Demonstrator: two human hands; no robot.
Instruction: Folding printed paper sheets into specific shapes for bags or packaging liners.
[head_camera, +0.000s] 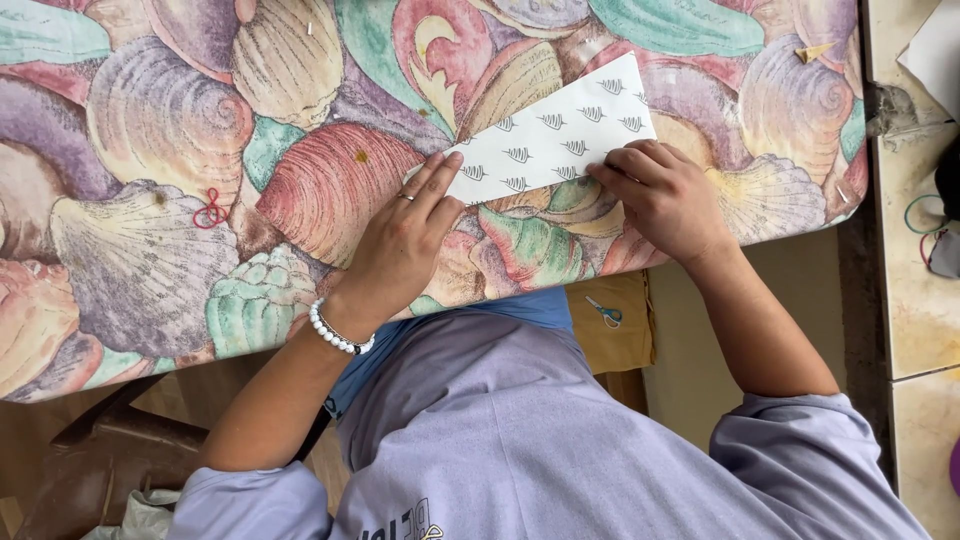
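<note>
A folded sheet of white paper (560, 135) printed with small grey leaf shapes lies tilted on a table covered with a seashell-patterned cloth (150, 130). My left hand (405, 240), with a ring and a white bead bracelet, lies flat with its fingertips pressing the paper's lower left end. My right hand (660, 195) has its fingers curled and pushes down on the paper's lower right edge. Neither hand lifts the sheet.
A red rubber band (210, 210) lies on the cloth at left. Small scissors with blue-green handles (605, 312) rest on a brown surface below the table edge. A tiled ledge (915, 300) at right holds coloured loops. A small yellow paper scrap (812, 50) sits far right.
</note>
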